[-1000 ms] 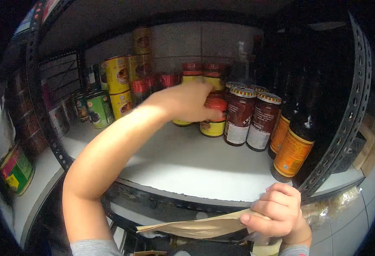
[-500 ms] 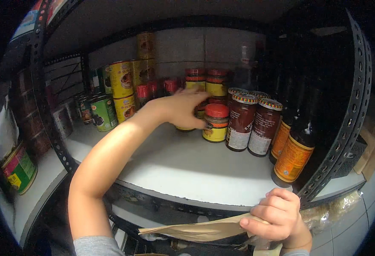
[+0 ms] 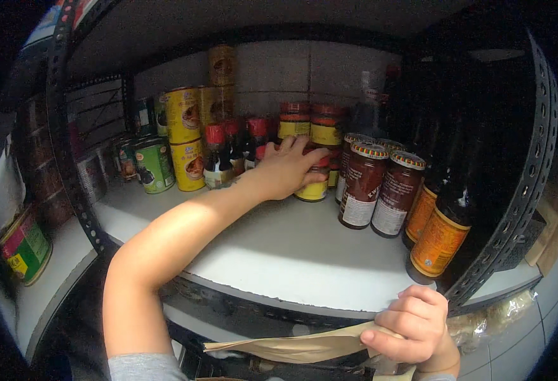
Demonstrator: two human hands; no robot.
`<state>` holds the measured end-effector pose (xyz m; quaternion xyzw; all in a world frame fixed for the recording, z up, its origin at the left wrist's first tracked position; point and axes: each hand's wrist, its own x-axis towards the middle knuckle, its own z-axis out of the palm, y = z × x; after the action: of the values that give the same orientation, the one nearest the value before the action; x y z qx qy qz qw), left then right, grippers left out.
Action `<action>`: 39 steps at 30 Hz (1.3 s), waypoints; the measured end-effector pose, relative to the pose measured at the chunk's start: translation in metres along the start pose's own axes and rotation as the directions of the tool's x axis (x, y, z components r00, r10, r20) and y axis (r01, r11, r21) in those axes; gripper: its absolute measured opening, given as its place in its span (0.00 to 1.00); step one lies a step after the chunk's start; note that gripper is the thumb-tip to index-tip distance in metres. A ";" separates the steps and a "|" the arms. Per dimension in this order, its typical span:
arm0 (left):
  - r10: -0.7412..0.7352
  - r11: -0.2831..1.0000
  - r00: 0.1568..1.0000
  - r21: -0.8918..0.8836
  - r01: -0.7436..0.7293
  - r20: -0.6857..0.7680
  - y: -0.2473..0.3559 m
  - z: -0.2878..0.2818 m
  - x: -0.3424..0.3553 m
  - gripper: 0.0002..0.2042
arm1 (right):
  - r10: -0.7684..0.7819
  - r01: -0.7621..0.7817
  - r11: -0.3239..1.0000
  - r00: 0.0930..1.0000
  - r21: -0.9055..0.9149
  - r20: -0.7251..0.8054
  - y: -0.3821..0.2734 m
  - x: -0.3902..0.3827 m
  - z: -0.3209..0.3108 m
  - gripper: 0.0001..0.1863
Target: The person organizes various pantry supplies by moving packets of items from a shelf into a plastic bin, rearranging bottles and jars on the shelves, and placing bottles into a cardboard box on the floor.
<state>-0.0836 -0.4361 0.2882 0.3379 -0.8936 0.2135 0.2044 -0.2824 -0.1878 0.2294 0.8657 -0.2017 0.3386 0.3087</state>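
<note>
My left hand [image 3: 289,170] reaches deep onto the white shelf. Its fingers curl from above over the lid of a small glass jar [image 3: 312,190] with a yellow label, hiding most of the red lid. Behind it stand stacked jars [image 3: 326,132] of the same kind, red-lidded and yellow-labelled. Low at the right, in front of the shelf edge, my right hand [image 3: 412,327] is closed on folded brown paper [image 3: 291,349], which stretches out to the left. Two tall dark-red jars [image 3: 362,190] with striped lids stand to the right of the small jar.
Dark bottles with orange labels [image 3: 440,244] stand at the shelf's right front corner, beside a perforated black post [image 3: 507,209]. Left of my hand are red-capped bottles [image 3: 217,155], stacked yellow cans [image 3: 185,136] and a green can [image 3: 154,165]. The white shelf [image 3: 260,254] has a dark front edge.
My left hand has come down onto the small jar from above and left. That jar now sits slightly farther back and left, nearer the stacked jars. My right hand keeps its grip on the brown paper.
</note>
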 end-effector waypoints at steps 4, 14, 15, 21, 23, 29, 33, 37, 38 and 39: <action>0.042 0.998 0.999 -0.040 -0.042 0.002 0.013 -0.008 0.004 0.26 | 0.027 -0.027 1.000 0.998 0.006 -0.056 -0.003 0.003 0.001 0.11; 0.335 0.751 0.873 -0.459 -0.474 -0.353 0.053 -0.061 0.045 0.38 | 0.018 -0.018 0.999 1.000 -0.032 -0.021 -0.001 -0.001 -0.001 0.10; 0.330 0.752 0.875 -0.462 -0.470 -0.353 0.060 -0.066 0.051 0.38 | 0.022 -0.023 0.999 0.999 -0.035 -0.032 -0.001 -0.001 0.000 0.10; 0.277 0.893 0.925 -0.423 -0.150 0.258 0.078 -0.071 0.086 0.48 | -0.035 0.035 0.999 0.999 0.026 -0.034 0.002 0.005 0.004 0.10; 0.282 0.917 0.919 -0.360 -0.173 0.276 0.089 -0.068 0.091 0.47 | -0.033 0.033 0.999 0.998 0.001 -0.057 -0.002 0.010 0.002 0.12; 0.322 0.891 0.906 -0.412 -0.191 0.276 0.085 -0.070 0.085 0.44 | -0.032 0.047 0.992 0.992 0.118 -0.121 -0.009 0.014 -0.005 0.10; 0.365 0.869 0.883 -0.449 -0.209 0.296 0.076 -0.086 0.071 0.41 | -0.020 0.037 0.985 0.995 0.167 -0.099 -0.004 0.016 -0.016 0.10; 0.387 0.861 0.902 -0.424 -0.280 0.191 0.070 -0.099 0.051 0.38 | -0.027 0.043 0.983 0.995 0.177 -0.092 0.005 0.014 -0.023 0.11; 0.404 0.852 0.894 -0.435 -0.292 0.191 0.070 -0.103 0.049 0.38 | -0.028 0.047 0.980 0.994 0.193 -0.102 0.007 0.014 -0.027 0.13; 0.415 0.844 0.893 -0.442 -0.305 0.176 0.069 -0.106 0.047 0.37 | -0.026 0.049 0.977 0.993 0.206 -0.112 0.008 0.013 -0.031 0.14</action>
<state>-0.1401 -0.3578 0.3826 0.1386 -0.9847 0.0125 0.1044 -0.2919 -0.1744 0.2601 0.8771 -0.1318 0.3986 0.2333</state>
